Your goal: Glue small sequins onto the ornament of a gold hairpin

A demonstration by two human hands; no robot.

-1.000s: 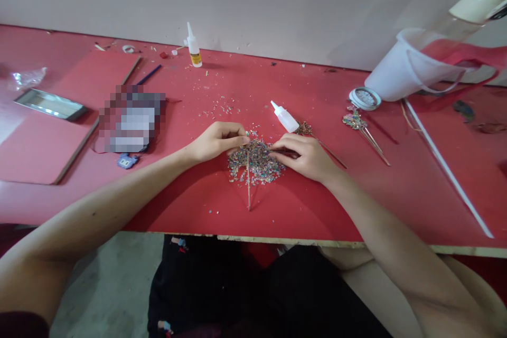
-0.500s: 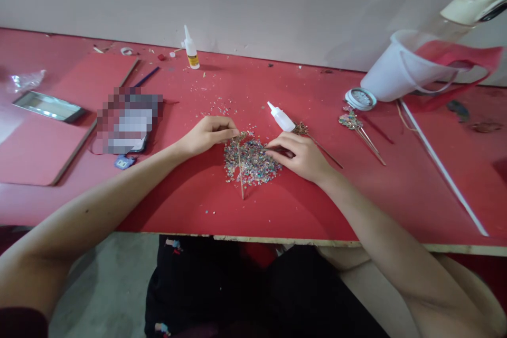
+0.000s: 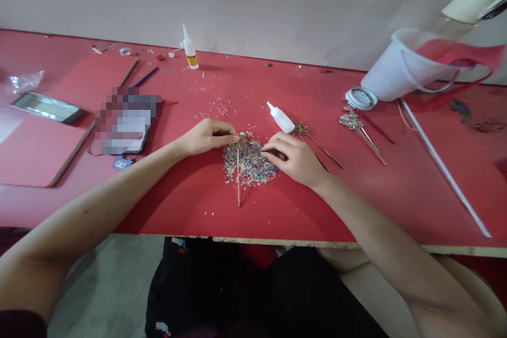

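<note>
My left hand (image 3: 212,134) pinches the gold, openwork head of a hairpin (image 3: 238,177) between thumb and fingertips. Its thin stem points down toward me over a pile of small multicoloured chips (image 3: 253,166). At the pile's right edge, my right hand (image 3: 293,156) has its fingers closed together; a dark sliver shows between them, too hidden to name. Just beyond that hand lies a white glue bottle (image 3: 281,119) on its side. Its base touches gold wire hairpin heads (image 3: 301,129), with stems running to the lower right.
A finished-looking coloured hairpin (image 3: 350,119) lies on the right, by a small round jar (image 3: 361,99) and a white bucket (image 3: 407,66). Another glue bottle (image 3: 190,50) stands at the back. To the left are a phone (image 3: 132,124), a board (image 3: 47,153) and a glass-topped case (image 3: 47,107).
The hairpin's stem has swung to point more straight down, its tip nearer me. My right hand has shifted slightly left, and the dark sliver in its fingers shows less.
</note>
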